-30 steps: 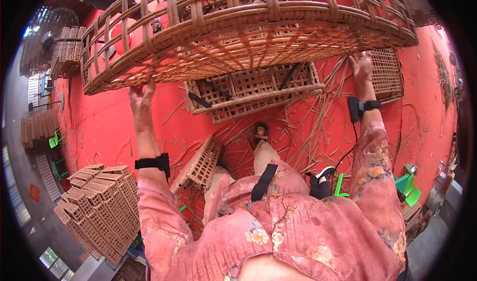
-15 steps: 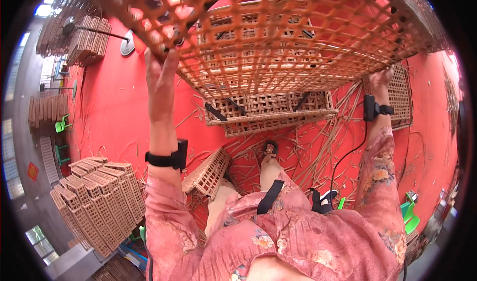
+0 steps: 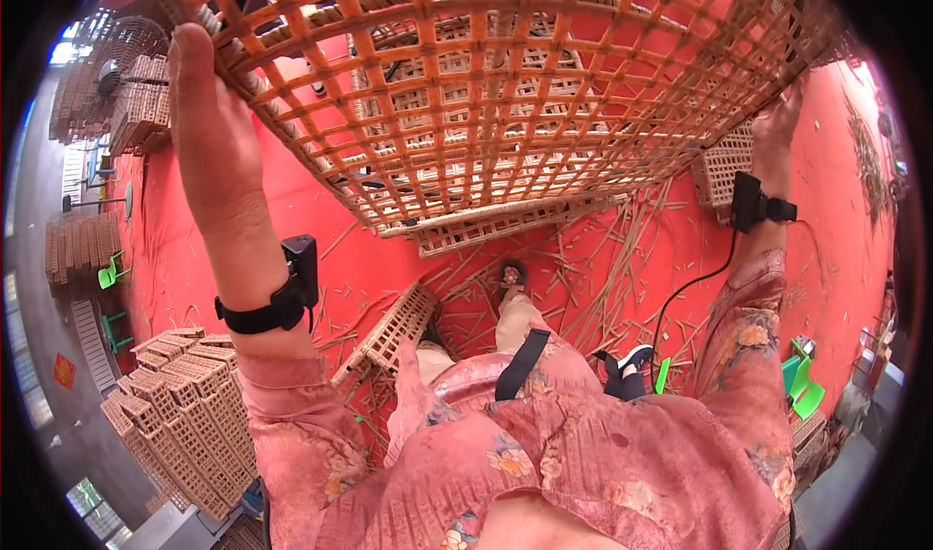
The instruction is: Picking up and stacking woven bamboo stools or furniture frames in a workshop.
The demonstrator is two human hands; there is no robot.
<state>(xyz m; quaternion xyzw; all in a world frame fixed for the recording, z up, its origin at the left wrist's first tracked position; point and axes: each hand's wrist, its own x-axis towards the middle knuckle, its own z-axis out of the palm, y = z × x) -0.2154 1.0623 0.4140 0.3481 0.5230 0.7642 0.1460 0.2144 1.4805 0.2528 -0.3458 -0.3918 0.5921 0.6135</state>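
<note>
A large, open-weave wicker basket (image 3: 493,127) is held up in front of me, its lattice side filling the upper middle. My left hand (image 3: 216,137) grips its left edge, thumb up along the rim and the other fingers mostly hidden behind it. At the right edge, my right hand (image 3: 777,127) is closed on the same basket, with its fingertips partly out of sight. Beneath it on the red floor lie more wicker pieces (image 3: 515,227), seen partly through the lattice. Both wrists carry black straps with small devices.
Cane offcuts (image 3: 622,249) litter the red floor (image 3: 826,249). A small wicker piece (image 3: 400,328) leans by my left foot. Stacked wicker baskets (image 3: 185,424) stand at left, near a fan (image 3: 109,76). Green chairs (image 3: 805,387) and another person's shoe (image 3: 637,358) show at right.
The held basket has come closer and lower, covering more of the pieces beneath. My left hand has moved left and up with its edge; my right hand has shifted slightly right and up.
</note>
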